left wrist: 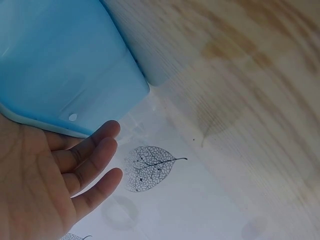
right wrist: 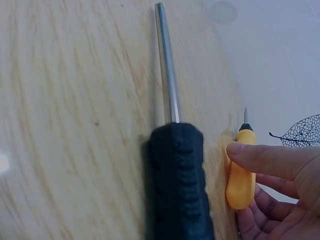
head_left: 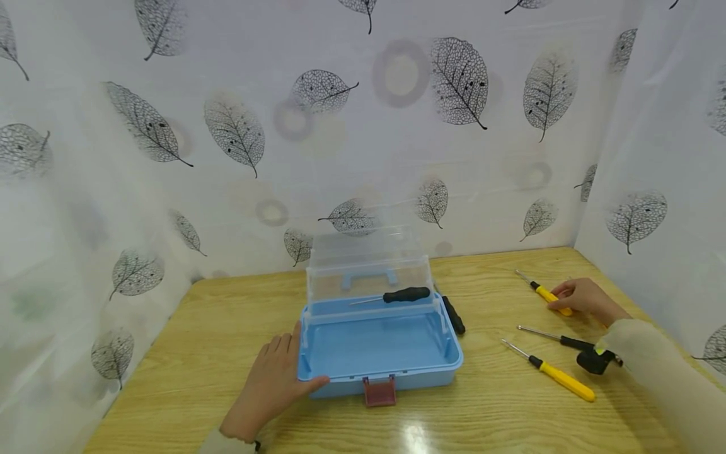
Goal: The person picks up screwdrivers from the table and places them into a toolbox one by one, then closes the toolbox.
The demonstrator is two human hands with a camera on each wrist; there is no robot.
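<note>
My left hand (head_left: 272, 378) rests at the left end of a blue toolbox (head_left: 382, 379), thumb over its front corner. In the left wrist view the fingers (left wrist: 92, 155) lie loosely beside the box wall. At the right, my right hand (head_left: 587, 299) pinches the handle of a yellow screwdriver (right wrist: 242, 172) between thumb and fingers. The screwdriver's shaft points away, and it appears to be on the table. Closer to the right wrist camera lies a black-handled screwdriver (right wrist: 180, 180). The toolbox's clear lid (head_left: 368, 271) stands raised at the back.
Another yellow screwdriver (head_left: 567, 381) lies on the wooden table (head_left: 227, 321) nearer me. One black screwdriver (head_left: 406, 294) lies across the toolbox's back part; another black handle (head_left: 454, 315) leans by its right side. A leaf-print curtain (head_left: 363, 145) encloses the back and sides.
</note>
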